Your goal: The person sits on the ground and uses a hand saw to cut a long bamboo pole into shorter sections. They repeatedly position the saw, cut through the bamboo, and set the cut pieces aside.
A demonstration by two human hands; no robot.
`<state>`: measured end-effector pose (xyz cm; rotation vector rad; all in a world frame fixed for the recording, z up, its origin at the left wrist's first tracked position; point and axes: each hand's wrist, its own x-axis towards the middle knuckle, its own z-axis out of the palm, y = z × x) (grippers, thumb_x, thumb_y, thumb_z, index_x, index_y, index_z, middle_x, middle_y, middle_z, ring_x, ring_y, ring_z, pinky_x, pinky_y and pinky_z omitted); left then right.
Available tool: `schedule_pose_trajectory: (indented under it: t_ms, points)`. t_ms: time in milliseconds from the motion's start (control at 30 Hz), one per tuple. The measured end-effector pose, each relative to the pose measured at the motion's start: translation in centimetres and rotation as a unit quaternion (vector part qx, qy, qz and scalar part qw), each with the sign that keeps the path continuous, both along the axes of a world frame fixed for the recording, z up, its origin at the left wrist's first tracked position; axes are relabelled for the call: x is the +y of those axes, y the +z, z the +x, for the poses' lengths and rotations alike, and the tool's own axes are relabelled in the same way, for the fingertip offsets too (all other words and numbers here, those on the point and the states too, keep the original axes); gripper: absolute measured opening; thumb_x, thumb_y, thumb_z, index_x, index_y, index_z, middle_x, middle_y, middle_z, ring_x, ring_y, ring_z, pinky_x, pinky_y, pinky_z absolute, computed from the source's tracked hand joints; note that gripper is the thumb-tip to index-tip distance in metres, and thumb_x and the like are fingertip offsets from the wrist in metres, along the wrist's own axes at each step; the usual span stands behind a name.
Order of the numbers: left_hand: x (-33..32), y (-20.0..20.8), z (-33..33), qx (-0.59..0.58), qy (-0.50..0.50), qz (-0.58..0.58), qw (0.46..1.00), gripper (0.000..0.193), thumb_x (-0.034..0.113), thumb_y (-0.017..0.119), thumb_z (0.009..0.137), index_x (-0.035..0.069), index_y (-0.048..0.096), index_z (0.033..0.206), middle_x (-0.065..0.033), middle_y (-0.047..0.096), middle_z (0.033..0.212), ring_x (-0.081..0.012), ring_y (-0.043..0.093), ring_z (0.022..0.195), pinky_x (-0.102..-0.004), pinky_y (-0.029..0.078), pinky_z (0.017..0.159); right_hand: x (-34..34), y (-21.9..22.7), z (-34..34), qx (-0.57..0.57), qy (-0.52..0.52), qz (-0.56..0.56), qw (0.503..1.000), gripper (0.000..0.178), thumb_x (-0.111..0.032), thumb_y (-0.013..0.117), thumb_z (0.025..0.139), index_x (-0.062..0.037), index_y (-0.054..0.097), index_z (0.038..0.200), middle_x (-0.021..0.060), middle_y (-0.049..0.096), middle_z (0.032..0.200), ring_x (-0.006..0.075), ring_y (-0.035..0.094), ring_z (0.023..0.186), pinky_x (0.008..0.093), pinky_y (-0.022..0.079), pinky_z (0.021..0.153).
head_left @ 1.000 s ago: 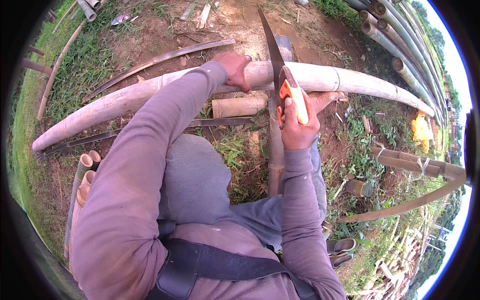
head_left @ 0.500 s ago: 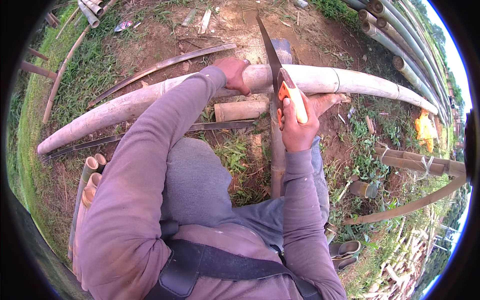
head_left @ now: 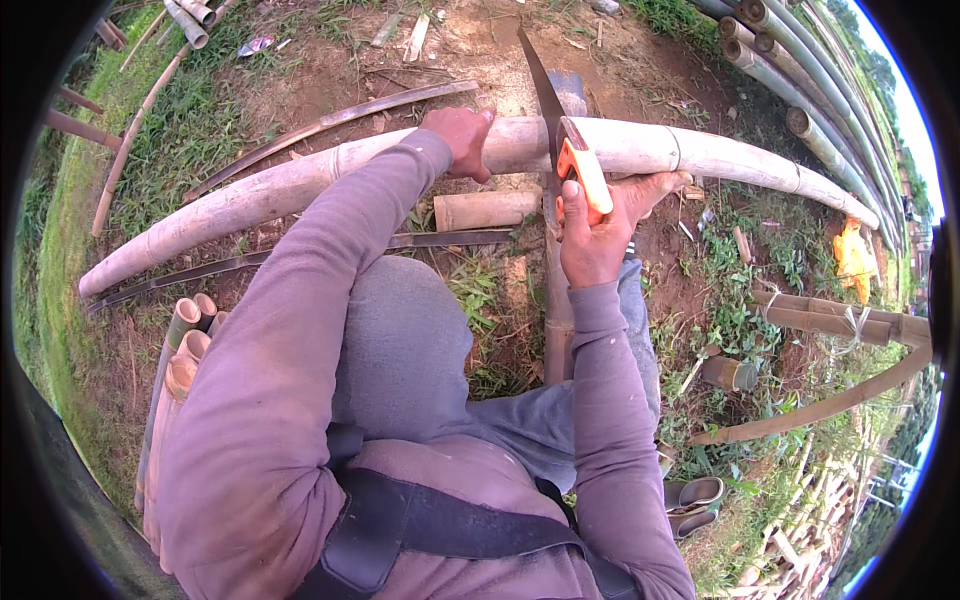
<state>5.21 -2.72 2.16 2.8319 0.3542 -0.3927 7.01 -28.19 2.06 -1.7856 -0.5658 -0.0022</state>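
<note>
One small, shiny, whitish scrap [head_left: 256, 45] is indistinct; the left hand [head_left: 460, 142] clamps a long, pale bamboo pole [head_left: 260, 187] lying crosswise, fingers partly hidden; the right hand [head_left: 596, 240] grips a dark-bladed, orange-handled saw [head_left: 590, 180], which covers part of the pole.

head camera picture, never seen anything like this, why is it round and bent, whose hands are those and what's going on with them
There is no robot here, just a person's two bare hands. The camera sits on the person's head and looks down; its fisheye lens makes a round view and bends straight edges. So picture left is the person's left. The left hand grips a long pale bamboo pole. The right hand holds a saw by its orange handle, the blade lying across the pole. On the ground nearby are a short bamboo piece and a long strip; more poles are stacked at upper right.
</note>
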Motion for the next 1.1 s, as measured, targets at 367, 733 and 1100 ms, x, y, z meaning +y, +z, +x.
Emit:
schedule_pose_trajectory:
  t_ms: [367,733,1100]
  points:
    - [3.0,-1.2,1.0,0.032,0.01,-0.045,0.998,0.109,0.053,0.094,0.063,0.0,0.055,0.149,-0.0267,0.074,0.124,-0.043,0.071,0.119,-0.0503,0.058,0.102,-11.3,0.9,-10.3,0.003,-0.049,-0.089,0.995,0.023,-0.019,0.074,0.106,0.001,0.064,0.106,0.005,0.068,0.079,0.0069,0.061,0.064,0.0259,0.048,0.057]
    - [3.9,-1.5,0.6,0.012,0.007,-0.064,0.998,0.093,0.049,0.092,0.066,-0.002,0.061,0.137,-0.0271,0.075,0.117,-0.0438,0.073,0.113,-0.0516,0.058,0.099,-15.4,0.7,-13.6,0.01,-0.028,-0.053,0.998,0.024,-0.017,0.073,0.106,0.002,0.06,0.109,0.0053,0.066,0.073,0.0073,0.058,0.054,0.0232,0.045,0.05]
    - [3.4,-1.5,0.5,-0.003,0.003,-0.057,0.998,0.097,0.05,0.093,0.061,-0.002,0.063,0.137,-0.028,0.075,0.117,-0.0441,0.073,0.113,-0.0507,0.058,0.1,-2.6,-0.2,-3.4,0.068,-0.045,-0.069,0.994,0.017,-0.011,0.079,0.101,0.0009,0.068,0.106,0.0036,0.068,0.077,0.0084,0.057,0.067,0.0282,0.05,0.064]
